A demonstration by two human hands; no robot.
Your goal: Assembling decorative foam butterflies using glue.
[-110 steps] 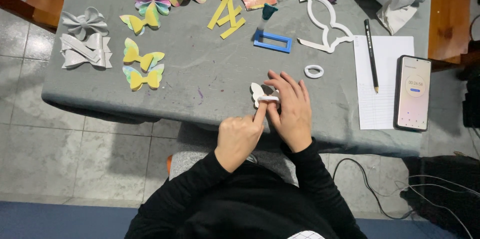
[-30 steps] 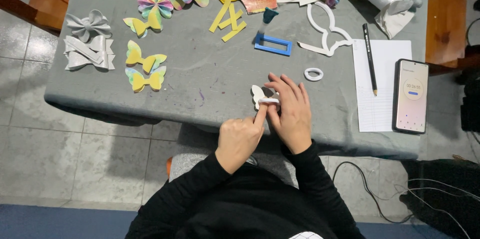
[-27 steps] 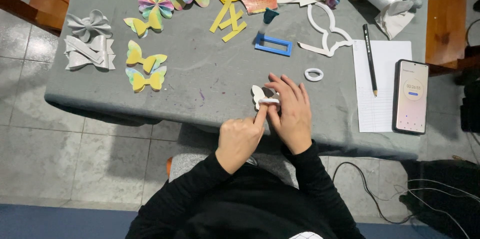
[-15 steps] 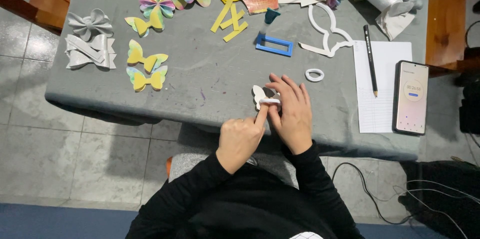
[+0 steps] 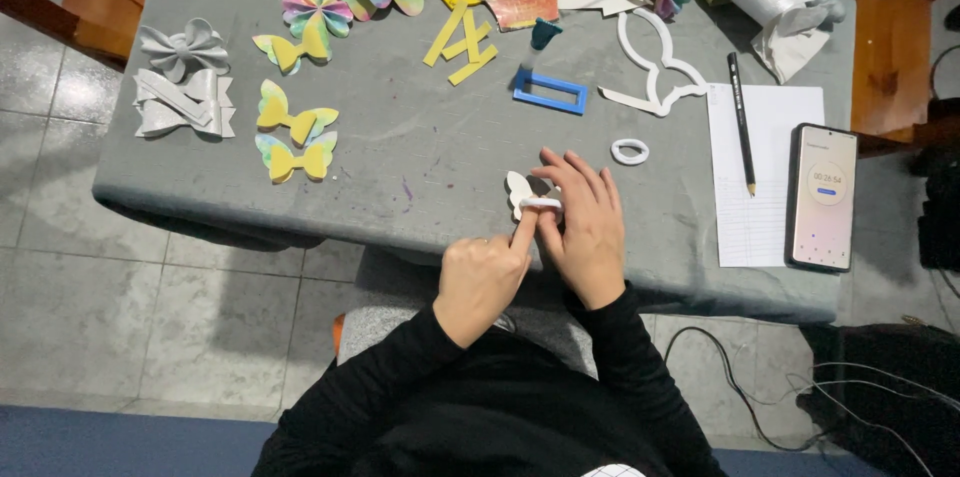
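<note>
Head view: left hand (image 5: 483, 275) curled into a loose fist, index finger stretched forward and pressing the small white bow (image 5: 527, 197) near the front edge of the grey counter (image 5: 420, 147). Right hand (image 5: 585, 227) laid flat over the bow's right side, fingers spread narrow, pinning it down. Just beyond, a white ring (image 5: 630, 151) and a blue rectangular frame (image 5: 550, 91). Farther right, a pencil (image 5: 741, 122) on lined paper (image 5: 765, 177), beside a phone (image 5: 824, 196). Off left, yellow butterfly cutouts (image 5: 292, 134) and silver bows (image 5: 183, 77).
</note>
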